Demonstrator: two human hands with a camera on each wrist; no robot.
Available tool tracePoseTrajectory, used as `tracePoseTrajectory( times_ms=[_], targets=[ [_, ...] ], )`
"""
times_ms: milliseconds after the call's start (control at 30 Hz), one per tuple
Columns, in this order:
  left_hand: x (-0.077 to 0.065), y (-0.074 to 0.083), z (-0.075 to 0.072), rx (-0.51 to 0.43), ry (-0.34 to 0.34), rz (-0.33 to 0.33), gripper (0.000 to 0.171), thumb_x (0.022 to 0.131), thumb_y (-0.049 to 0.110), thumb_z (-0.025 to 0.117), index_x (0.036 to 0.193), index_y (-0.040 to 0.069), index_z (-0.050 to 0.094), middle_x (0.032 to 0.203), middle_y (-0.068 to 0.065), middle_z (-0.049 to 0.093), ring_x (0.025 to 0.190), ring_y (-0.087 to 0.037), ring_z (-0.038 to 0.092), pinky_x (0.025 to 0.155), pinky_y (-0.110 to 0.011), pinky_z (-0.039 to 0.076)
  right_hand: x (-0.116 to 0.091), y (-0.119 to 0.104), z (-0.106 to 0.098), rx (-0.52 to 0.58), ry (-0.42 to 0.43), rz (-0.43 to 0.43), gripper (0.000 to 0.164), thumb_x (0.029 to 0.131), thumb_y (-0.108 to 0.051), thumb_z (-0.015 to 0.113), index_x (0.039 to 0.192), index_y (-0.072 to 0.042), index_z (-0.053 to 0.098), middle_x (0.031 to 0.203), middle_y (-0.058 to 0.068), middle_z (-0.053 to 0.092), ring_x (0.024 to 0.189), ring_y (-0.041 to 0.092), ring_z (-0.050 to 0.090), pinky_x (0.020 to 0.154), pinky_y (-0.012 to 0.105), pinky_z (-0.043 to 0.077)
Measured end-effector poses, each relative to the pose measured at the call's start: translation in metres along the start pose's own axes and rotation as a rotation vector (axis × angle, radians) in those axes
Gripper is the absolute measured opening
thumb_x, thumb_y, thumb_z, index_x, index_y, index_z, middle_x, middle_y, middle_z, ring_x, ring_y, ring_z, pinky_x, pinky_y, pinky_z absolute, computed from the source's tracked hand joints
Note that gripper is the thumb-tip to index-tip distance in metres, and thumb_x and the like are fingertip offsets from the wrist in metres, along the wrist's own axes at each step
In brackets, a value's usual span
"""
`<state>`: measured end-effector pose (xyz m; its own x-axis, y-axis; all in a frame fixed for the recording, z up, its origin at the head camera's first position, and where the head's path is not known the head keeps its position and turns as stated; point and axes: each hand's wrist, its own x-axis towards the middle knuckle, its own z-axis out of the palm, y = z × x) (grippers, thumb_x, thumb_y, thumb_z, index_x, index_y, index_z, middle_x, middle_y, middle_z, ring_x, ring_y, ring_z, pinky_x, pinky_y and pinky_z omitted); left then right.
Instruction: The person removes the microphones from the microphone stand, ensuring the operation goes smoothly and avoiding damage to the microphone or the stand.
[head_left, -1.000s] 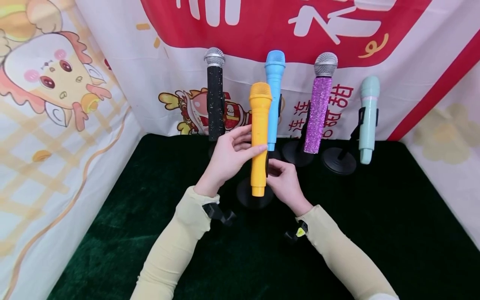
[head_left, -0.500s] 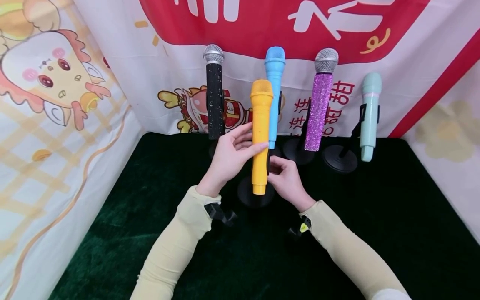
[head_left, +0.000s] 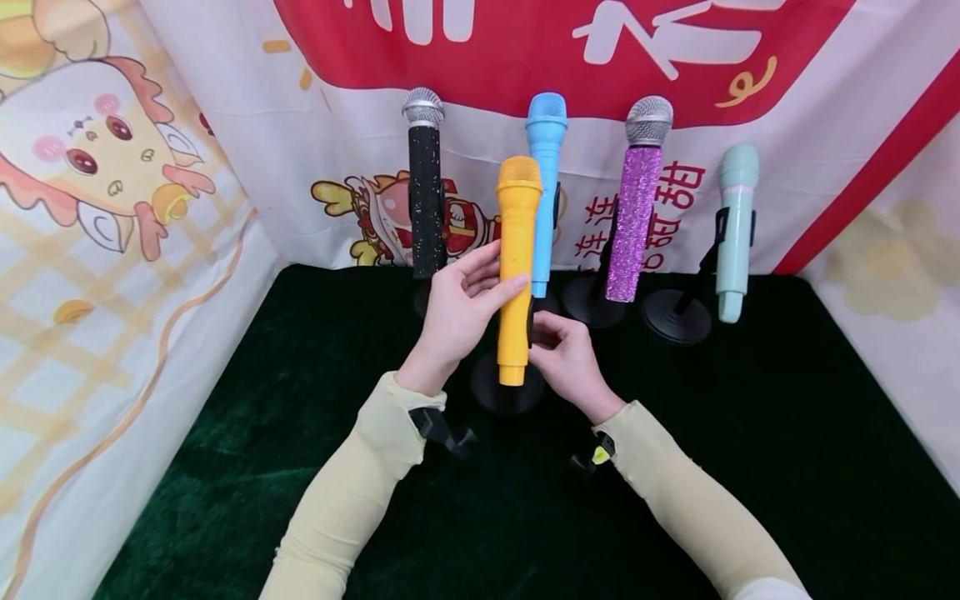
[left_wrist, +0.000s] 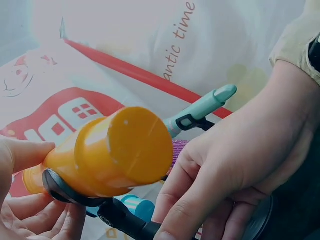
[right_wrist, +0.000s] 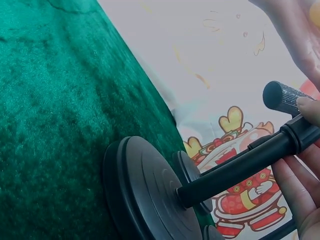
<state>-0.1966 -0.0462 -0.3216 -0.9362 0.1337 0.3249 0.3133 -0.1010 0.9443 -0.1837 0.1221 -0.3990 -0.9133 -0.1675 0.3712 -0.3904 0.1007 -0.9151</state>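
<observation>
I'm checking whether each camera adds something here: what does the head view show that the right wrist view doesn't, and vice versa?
Only the head view: the blue microphone, the purple microphone and the mint microphone.

Only the right wrist view: where the pole meets the nearest round base, and the flat bottom end of the black microphone.

Both: the left hand, the right hand, the green cloth, the dragon cartoon, and that base and black microphone. The yellow microphone seems to reach the wrist view only as a sliver.
</observation>
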Motion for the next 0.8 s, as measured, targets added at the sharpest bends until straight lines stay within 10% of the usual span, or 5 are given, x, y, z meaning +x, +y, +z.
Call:
tracePoseTrajectory(
  times_ms=[800],
  targets=[
    [0.015,0.002,0.002,-0.04,0.029,-0.027,0.051,0.092,0.011,0.078,0.14,0.003,0.061,0.119,-0.008,0.071,0.105,-0.022,0.069,0.094,-0.033,0.055,-0.003,-0.017,0.0,-0.084,-0.005,-0.028,0.022,0.086,0.015,0.065,0.106,0.011,0.073,0.089,0.018,0.07,0.074,0.014,0.061,0.068,0.023,0.053]
  ],
)
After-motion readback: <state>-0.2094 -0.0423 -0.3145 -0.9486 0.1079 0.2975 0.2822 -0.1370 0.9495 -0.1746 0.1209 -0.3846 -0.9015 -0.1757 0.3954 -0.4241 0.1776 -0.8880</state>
